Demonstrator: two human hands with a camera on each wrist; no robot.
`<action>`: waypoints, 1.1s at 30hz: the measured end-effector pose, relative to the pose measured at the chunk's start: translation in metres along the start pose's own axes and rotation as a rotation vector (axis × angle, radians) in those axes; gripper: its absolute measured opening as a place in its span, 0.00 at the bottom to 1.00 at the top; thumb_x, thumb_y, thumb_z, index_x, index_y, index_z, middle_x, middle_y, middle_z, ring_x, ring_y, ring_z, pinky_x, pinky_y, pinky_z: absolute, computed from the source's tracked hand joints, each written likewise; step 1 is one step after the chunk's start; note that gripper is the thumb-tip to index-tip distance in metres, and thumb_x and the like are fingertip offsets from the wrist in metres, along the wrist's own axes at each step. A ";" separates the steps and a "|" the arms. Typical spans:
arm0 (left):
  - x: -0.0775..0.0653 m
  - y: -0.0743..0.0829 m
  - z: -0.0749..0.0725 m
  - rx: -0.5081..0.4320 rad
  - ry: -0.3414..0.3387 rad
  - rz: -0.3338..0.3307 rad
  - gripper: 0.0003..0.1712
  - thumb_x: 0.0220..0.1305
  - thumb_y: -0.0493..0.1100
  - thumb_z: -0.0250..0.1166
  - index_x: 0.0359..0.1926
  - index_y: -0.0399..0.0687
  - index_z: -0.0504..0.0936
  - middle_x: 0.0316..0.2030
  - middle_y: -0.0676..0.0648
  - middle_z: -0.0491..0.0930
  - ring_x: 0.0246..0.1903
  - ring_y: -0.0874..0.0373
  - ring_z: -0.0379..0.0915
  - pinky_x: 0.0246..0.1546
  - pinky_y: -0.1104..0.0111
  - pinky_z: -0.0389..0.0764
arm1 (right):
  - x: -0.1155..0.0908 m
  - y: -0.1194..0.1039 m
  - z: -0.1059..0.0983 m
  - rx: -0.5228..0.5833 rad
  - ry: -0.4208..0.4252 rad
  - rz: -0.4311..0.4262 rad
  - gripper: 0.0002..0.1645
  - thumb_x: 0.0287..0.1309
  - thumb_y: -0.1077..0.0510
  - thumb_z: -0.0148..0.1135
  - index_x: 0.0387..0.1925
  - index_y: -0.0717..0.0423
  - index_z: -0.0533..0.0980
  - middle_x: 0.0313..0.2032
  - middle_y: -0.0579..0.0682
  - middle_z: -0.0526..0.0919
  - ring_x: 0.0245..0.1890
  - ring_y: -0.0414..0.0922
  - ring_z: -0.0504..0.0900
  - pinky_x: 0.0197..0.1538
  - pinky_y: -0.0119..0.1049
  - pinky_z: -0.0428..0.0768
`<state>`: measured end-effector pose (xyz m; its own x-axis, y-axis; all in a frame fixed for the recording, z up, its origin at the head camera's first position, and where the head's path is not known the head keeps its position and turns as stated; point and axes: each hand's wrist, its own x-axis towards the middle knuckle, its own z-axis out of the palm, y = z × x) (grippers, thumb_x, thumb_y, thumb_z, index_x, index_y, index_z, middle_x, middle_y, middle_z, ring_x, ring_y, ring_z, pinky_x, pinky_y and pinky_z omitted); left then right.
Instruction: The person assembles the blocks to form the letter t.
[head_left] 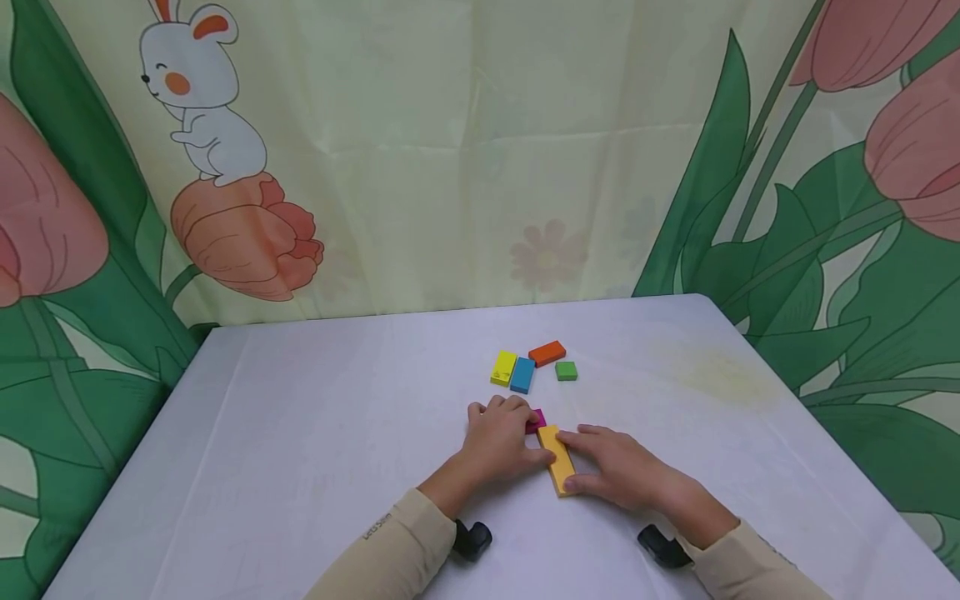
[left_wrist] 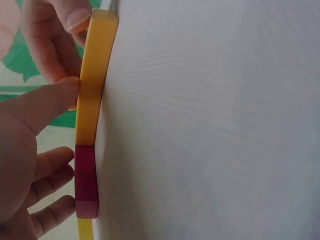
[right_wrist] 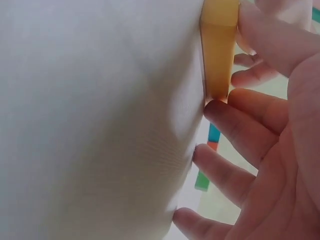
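In the head view a long yellow-orange block [head_left: 559, 468] lies on the table, its far end against a smaller magenta block [head_left: 538, 419]. My left hand [head_left: 498, 440] bends over the magenta block, fingertips on it, while its thumb touches the side of the yellow-orange block. Thumb and index finger of my right hand [head_left: 630, 468] hold the yellow-orange block from the right, one near each end. In the left wrist view both blocks meet end to end. Part of the magenta block is hidden under my left fingers in the head view.
Beyond my hands lie a yellow block [head_left: 503, 367], a blue block [head_left: 522, 376], an orange block [head_left: 547, 353] and a green block [head_left: 566, 371]. A white cloth covers the table [head_left: 337, 417]. Behind it hangs a printed curtain [head_left: 420, 167].
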<state>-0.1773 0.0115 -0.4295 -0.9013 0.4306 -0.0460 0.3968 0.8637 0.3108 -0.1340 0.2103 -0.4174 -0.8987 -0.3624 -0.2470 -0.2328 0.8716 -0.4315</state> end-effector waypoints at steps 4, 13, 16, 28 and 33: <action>0.001 0.000 0.001 -0.005 -0.004 -0.006 0.36 0.49 0.70 0.73 0.53 0.55 0.84 0.48 0.54 0.78 0.50 0.55 0.68 0.51 0.50 0.67 | 0.003 0.003 -0.004 0.023 -0.007 0.017 0.47 0.52 0.36 0.72 0.70 0.52 0.70 0.65 0.54 0.74 0.68 0.59 0.67 0.62 0.64 0.68; 0.001 0.000 0.001 -0.004 -0.011 -0.014 0.35 0.49 0.71 0.73 0.51 0.55 0.84 0.48 0.54 0.78 0.51 0.54 0.69 0.52 0.49 0.67 | 0.020 0.013 -0.019 -0.006 0.059 0.023 0.43 0.57 0.41 0.71 0.70 0.53 0.70 0.65 0.57 0.73 0.67 0.61 0.68 0.62 0.62 0.69; 0.000 0.001 -0.001 -0.003 -0.013 -0.017 0.35 0.49 0.70 0.73 0.52 0.55 0.84 0.48 0.54 0.78 0.51 0.54 0.69 0.53 0.48 0.67 | 0.028 0.014 -0.024 -0.007 0.098 0.024 0.41 0.59 0.43 0.71 0.69 0.53 0.70 0.65 0.58 0.74 0.67 0.61 0.68 0.61 0.62 0.70; 0.000 0.002 -0.001 0.000 -0.023 -0.040 0.36 0.48 0.70 0.74 0.51 0.54 0.84 0.47 0.54 0.78 0.51 0.54 0.69 0.54 0.46 0.67 | 0.081 0.016 -0.046 -0.008 0.182 0.044 0.33 0.63 0.51 0.69 0.67 0.55 0.72 0.63 0.60 0.76 0.66 0.62 0.69 0.62 0.61 0.69; 0.001 0.002 0.000 0.011 -0.018 -0.036 0.35 0.48 0.70 0.74 0.52 0.55 0.83 0.48 0.54 0.78 0.52 0.54 0.69 0.54 0.46 0.67 | 0.104 0.019 -0.052 -0.033 0.209 0.081 0.30 0.66 0.51 0.65 0.66 0.55 0.74 0.63 0.60 0.76 0.65 0.62 0.70 0.62 0.60 0.69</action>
<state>-0.1776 0.0136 -0.4288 -0.9119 0.4037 -0.0745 0.3660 0.8816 0.2981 -0.2510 0.2062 -0.4061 -0.9716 -0.2177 -0.0929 -0.1661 0.9067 -0.3878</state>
